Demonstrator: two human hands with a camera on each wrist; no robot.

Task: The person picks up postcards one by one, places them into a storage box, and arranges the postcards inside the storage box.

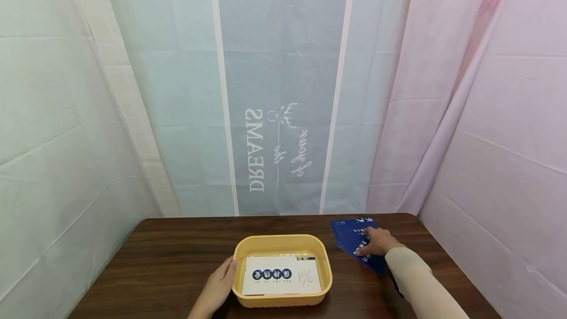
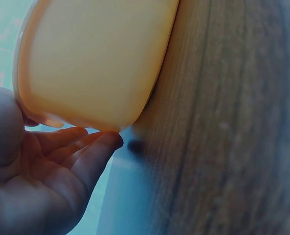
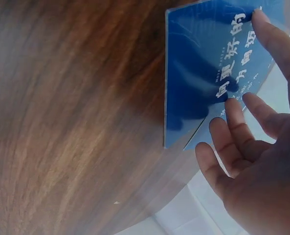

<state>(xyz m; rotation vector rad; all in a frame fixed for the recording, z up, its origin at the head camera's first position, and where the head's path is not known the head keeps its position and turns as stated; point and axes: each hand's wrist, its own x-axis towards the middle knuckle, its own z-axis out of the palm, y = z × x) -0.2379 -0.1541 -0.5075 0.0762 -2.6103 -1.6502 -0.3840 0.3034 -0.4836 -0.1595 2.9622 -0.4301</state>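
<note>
A yellow plastic basin (image 1: 281, 302) stands on the table, holding a white printed card or booklet (image 1: 270, 283) with dark blue round marks. My left hand (image 1: 218, 284) grips the basin's left side. In the left wrist view, its thumb is at the rim and the fingertips (image 2: 113, 139) touch the outer wall. To the right lie two overlapping blue cards or thin booklets (image 1: 347, 235) with white lettering. Over them is my right hand (image 1: 380, 242), fingers spread. The right wrist view shows its thumb and fingertips (image 3: 231, 104) on the blue cover (image 3: 191, 73), not closed round it.
The dark wooden table (image 1: 168, 260) has rounded far corners. A grey-blue curtain (image 1: 283, 63) with white lettering hangs behind it, and pale cloth (image 1: 500, 137) hangs at both sides.
</note>
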